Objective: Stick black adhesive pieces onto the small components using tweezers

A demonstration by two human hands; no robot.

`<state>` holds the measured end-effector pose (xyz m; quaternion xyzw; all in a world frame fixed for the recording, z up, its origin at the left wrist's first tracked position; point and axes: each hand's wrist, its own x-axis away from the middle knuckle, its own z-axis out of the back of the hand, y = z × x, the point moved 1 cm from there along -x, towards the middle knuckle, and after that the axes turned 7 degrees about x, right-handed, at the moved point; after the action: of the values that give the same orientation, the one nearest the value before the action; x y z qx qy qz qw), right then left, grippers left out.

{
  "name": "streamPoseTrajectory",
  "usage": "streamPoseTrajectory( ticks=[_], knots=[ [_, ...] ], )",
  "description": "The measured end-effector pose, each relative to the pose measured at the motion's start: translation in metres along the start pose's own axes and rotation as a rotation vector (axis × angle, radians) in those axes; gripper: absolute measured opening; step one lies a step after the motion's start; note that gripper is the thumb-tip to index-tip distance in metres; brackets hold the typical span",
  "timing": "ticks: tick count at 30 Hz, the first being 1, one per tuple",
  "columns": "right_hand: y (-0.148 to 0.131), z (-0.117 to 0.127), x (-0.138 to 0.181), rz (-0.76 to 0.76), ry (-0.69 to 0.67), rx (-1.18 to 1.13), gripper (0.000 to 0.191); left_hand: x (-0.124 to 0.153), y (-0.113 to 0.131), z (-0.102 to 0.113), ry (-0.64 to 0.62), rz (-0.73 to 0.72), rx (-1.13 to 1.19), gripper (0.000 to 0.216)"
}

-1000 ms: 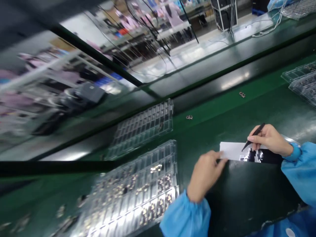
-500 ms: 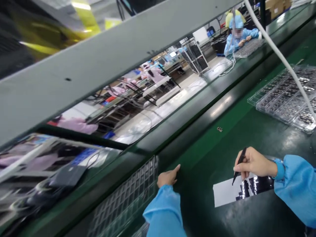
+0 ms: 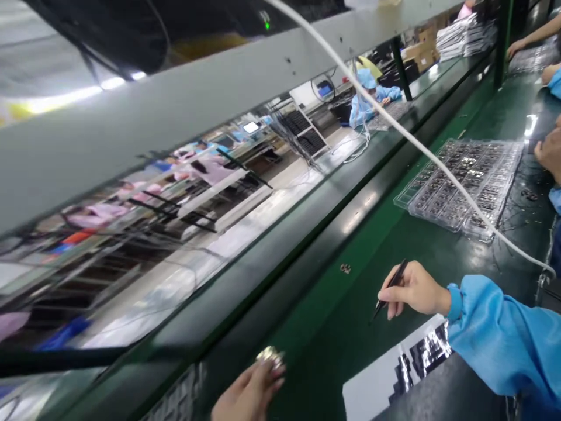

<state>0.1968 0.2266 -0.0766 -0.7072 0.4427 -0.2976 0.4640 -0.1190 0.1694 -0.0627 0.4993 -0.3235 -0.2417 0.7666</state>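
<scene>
In the bottom middle of the head view, my left hand (image 3: 245,393) is closed on a small shiny metal part (image 3: 270,355), held at the fingertips and blurred. My right hand (image 3: 419,290) grips slim black tweezers (image 3: 398,278), tips pointing down and left over the green table. Below my right hand lies a white backing sheet (image 3: 368,393) with glossy black adhesive pieces (image 3: 427,355) in stepped rows on its right part. Its far right end is hidden by my blue sleeve.
A few small metal pieces (image 3: 345,268) lie on the green table (image 3: 319,327). Clear trays full of metal parts (image 3: 464,181) stand farther back, with a white cable (image 3: 432,155) hanging across. At the left, a plastic tray (image 3: 173,400) is partly visible. Co-workers' hands (image 3: 550,149) are at the right edge.
My left hand, earlier empty with its index finger stretched out near the left tray, now holds a shiny metal part. My right hand has moved off the sheet with the tweezers. The view has shifted right.
</scene>
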Motion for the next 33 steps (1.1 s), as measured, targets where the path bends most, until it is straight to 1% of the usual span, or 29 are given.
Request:
streamPoseTrajectory(
  ticks=[3, 5, 6, 8, 11, 14, 23, 33],
  knots=[
    [0.008, -0.001, 0.005, -0.061, -0.022, 0.029, 0.036, 0.068, -0.009, -0.039, -0.205, 0.089, 0.167, 0.026],
    [0.015, -0.001, 0.006, -0.099, -0.035, 0.053, 0.036, 0.104, -0.020, -0.065, -0.341, 0.154, 0.244, 0.031],
    [0.020, -0.002, 0.006, -0.119, -0.042, 0.063, 0.036, 0.118, -0.027, -0.076, -0.382, 0.192, 0.274, 0.034],
    [0.030, -0.003, 0.006, -0.170, -0.062, 0.082, 0.037, 0.135, -0.043, -0.091, -0.431, 0.253, 0.321, 0.038],
    [0.044, -0.004, 0.007, -0.237, -0.085, 0.121, 0.039, 0.143, -0.063, -0.099, -0.456, 0.292, 0.368, 0.041],
    [0.053, -0.004, 0.009, -0.257, -0.093, 0.152, 0.040, 0.142, -0.072, -0.100, -0.477, 0.289, 0.382, 0.041],
    [0.055, 0.001, 0.006, -0.274, -0.100, 0.201, 0.040, 0.145, -0.070, -0.104, -0.497, 0.246, 0.334, 0.035],
    [0.054, 0.002, 0.006, -0.299, -0.136, 0.241, 0.039, 0.146, -0.069, -0.106, -0.495, 0.222, 0.277, 0.035]
  ],
)
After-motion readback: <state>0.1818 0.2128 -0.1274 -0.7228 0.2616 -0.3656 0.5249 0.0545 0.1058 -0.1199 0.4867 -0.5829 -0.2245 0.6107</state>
